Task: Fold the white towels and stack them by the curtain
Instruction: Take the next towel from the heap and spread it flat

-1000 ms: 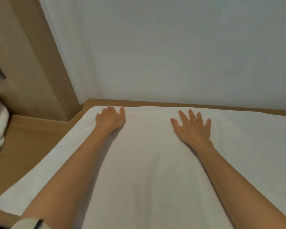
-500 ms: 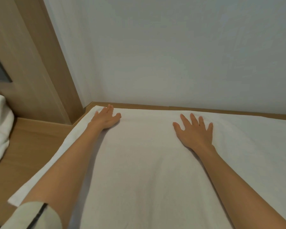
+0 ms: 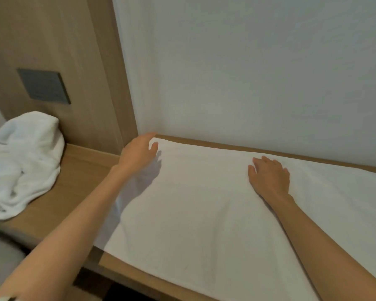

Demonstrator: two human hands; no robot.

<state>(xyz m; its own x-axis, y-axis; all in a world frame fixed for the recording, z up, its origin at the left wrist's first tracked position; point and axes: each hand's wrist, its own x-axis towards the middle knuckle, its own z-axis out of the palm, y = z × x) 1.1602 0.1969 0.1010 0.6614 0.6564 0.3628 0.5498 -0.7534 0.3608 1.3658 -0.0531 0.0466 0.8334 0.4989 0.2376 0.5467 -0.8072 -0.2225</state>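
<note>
- While the right hand (image 3: 269, 179) lies palm down on the spread towel (image 3: 204, 213), the left hand (image 3: 139, 152) has hold of that towel's far left corner.
- The left hand's thumb sits on top of the cloth and the fingers reach round behind the corner, so the corner is pinched between them; the corner's tip shows white in the gap by the thumb.
- The right hand holds nothing. Its fingers are close together and a little bent at the tips, pressing on the cloth near the towel's far edge, well to the right of the left hand.
- The spread towel lies flat along the wooden ledge (image 3: 85, 170), its far edge just short of the white surface (image 3: 248, 72) that rises behind the ledge. Its near edge runs along the ledge's front, and its right part goes out of view.
- A second, crumpled towel (image 3: 24, 161) lies in a heap on the ledge's left end, apart from the spread one and from both hands.
- Above the heap, a grey plate (image 3: 44, 86) is set in the wood panel (image 3: 52, 40).
</note>
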